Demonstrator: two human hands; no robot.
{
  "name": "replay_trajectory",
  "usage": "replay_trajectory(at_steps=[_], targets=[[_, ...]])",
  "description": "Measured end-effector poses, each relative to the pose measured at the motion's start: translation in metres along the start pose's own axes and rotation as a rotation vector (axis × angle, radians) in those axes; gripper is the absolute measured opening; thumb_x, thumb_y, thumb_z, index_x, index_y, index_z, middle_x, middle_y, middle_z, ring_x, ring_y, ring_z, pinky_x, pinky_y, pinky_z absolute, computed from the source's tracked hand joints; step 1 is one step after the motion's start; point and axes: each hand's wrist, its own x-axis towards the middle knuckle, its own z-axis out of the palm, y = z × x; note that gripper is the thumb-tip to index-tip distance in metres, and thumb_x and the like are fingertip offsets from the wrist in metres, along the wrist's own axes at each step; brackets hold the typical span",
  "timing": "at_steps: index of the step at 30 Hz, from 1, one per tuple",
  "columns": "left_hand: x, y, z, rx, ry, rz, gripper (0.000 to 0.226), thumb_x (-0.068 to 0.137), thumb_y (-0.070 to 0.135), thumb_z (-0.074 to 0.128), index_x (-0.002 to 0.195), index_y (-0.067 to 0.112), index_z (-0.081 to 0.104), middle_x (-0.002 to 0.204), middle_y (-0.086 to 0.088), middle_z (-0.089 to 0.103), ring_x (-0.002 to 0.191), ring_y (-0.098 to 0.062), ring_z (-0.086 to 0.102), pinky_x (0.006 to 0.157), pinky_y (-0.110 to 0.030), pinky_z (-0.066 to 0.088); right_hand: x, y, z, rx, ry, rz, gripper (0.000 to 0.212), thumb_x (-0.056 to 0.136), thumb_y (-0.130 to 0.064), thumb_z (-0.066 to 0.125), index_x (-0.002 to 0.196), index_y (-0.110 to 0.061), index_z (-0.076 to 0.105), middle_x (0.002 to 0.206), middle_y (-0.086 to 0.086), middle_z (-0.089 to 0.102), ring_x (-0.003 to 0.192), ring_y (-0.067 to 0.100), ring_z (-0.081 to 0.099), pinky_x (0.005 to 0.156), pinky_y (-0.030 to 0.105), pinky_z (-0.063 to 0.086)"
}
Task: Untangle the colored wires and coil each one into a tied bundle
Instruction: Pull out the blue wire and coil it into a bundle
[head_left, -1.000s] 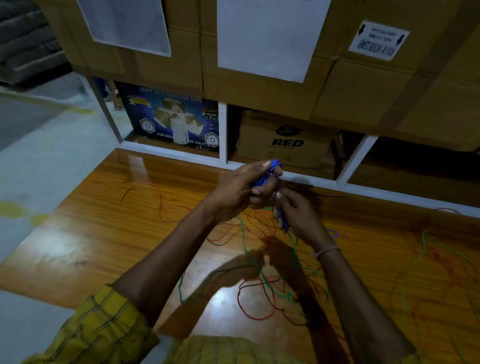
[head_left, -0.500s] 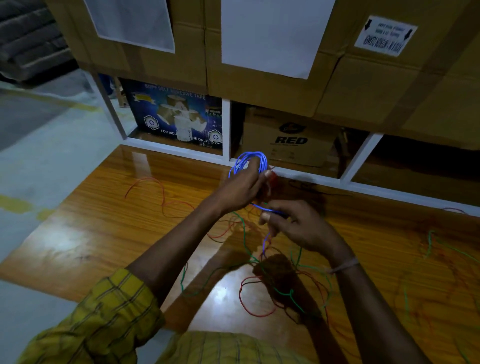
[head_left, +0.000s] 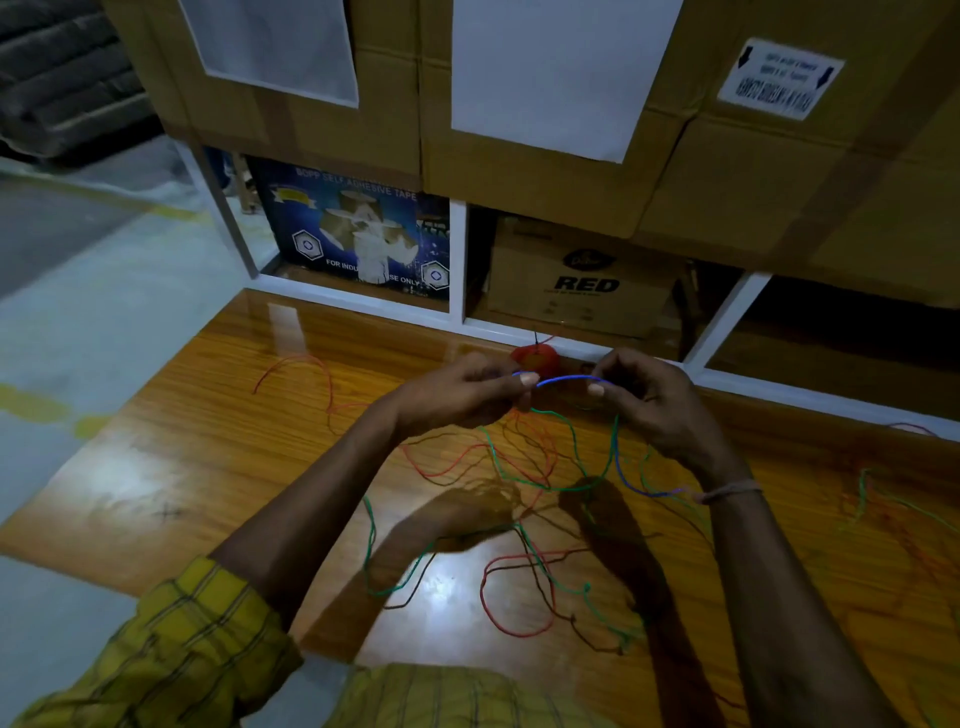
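A blue wire arches between my two hands above the wooden table. My left hand pinches one side of it and my right hand pinches the other; the wire's tail drops down past my right wrist. Under the hands lies a tangle of red, green and brown wires. A small red wire bundle sits on the table just behind the hands.
A loose red wire lies to the left on the table. More green and red wires lie at the right. Behind the table, a white shelf frame holds cardboard boxes.
The blue loops held up in my left hand have come down. My hands have moved apart and now stretch a blue strand between them. The red bundle has come into sight.
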Motion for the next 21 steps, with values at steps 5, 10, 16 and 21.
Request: replay_trajectory(at_steps=[5, 10, 16, 21], targets=[[-0.002, 0.003, -0.005, -0.464, -0.084, 0.041, 0.033, 0.110, 0.029, 0.042, 0.094, 0.009, 0.063, 0.055, 0.002, 0.024, 0.044, -0.012, 0.015, 0.044, -0.033, 0.007, 0.003, 0.019, 0.018, -0.056, 0.107, 0.054, 0.010, 0.100, -0.010, 0.067, 0.101, -0.011, 0.078, 0.097, 0.006, 0.076, 0.091, 0.014, 0.071, 0.079, 0.030, 0.055], [0.011, 0.014, 0.011, -0.804, -0.097, 0.089, 0.034, 0.115, 0.025, 0.030, 0.103, 0.006, 0.055, 0.059, 0.003, 0.022, 0.044, -0.007, 0.011, 0.039, -0.020, 0.017, 0.000, 0.020, 0.061, -0.033, 0.038, 0.140, 0.013, 0.105, -0.014, 0.056, 0.100, -0.017, 0.068, 0.078, 0.004, 0.076, 0.078, 0.021, 0.075, 0.081, 0.047, 0.060], [0.029, 0.015, 0.031, -0.890, 0.099, 0.091, 0.020, 0.113, 0.019, 0.037, 0.119, 0.005, 0.050, 0.076, -0.003, 0.045, 0.051, -0.008, 0.033, 0.061, -0.030, 0.019, -0.010, -0.008, 0.099, 0.041, -0.200, 0.227, 0.024, 0.100, 0.006, 0.046, 0.100, -0.015, 0.058, 0.066, 0.008, 0.070, 0.059, 0.018, 0.066, 0.065, 0.028, 0.055], [0.032, 0.019, 0.029, -0.391, 0.296, 0.124, 0.021, 0.115, 0.024, 0.038, 0.106, 0.009, 0.050, 0.088, -0.018, 0.053, 0.063, -0.018, 0.049, 0.057, -0.028, 0.033, -0.020, -0.022, 0.105, -0.154, -0.402, 0.169, 0.017, 0.105, -0.013, 0.049, 0.108, -0.013, 0.066, 0.068, 0.007, 0.071, 0.060, 0.016, 0.067, 0.072, 0.039, 0.056]])
